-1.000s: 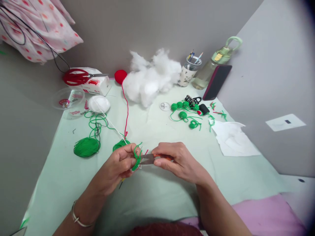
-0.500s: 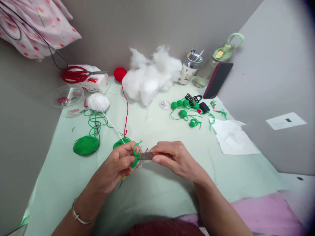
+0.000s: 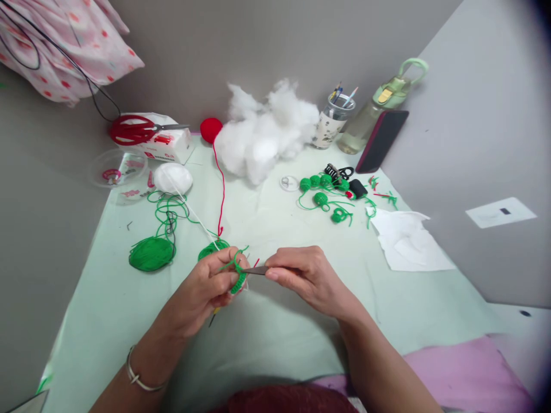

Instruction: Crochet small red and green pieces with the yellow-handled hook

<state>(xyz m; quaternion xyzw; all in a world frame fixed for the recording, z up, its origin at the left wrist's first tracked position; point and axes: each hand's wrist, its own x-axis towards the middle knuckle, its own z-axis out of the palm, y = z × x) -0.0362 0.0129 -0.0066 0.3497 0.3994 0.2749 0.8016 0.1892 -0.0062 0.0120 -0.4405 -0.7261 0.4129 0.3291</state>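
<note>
Your left hand (image 3: 210,287) pinched a small green crochet piece (image 3: 239,281) between thumb and fingers, near the middle of the surface (image 3: 262,218). Your right hand (image 3: 305,281) was clamped on snips (image 3: 255,271), their metal tip reaching left to the piece; whether the blades were parted, you could not tell from this angle. Loose green ends rose from the piece's top, and a short red strand (image 3: 256,263) stuck out just beyond the snips. A thin yellow tool (image 3: 216,311) with a dark tip jutted from beneath your left hand. White yarn (image 3: 196,216) ran from a white ball (image 3: 173,178) at far left toward that hand, which partly covered a green coil (image 3: 209,250). A green skein (image 3: 150,253) lay to the left. From a red ball (image 3: 210,131) at the far edge, beside white stuffing (image 3: 267,137), red yarn (image 3: 222,195) trailed near to the coil. At far left, red scissors (image 3: 131,130) rested on a box (image 3: 174,149). To the right, small green balls (image 3: 319,199) sat near a black clip (image 3: 332,172), with white paper (image 3: 408,241) farther right and a phone (image 3: 381,143) propped upright beside a bottle (image 3: 352,137).
</note>
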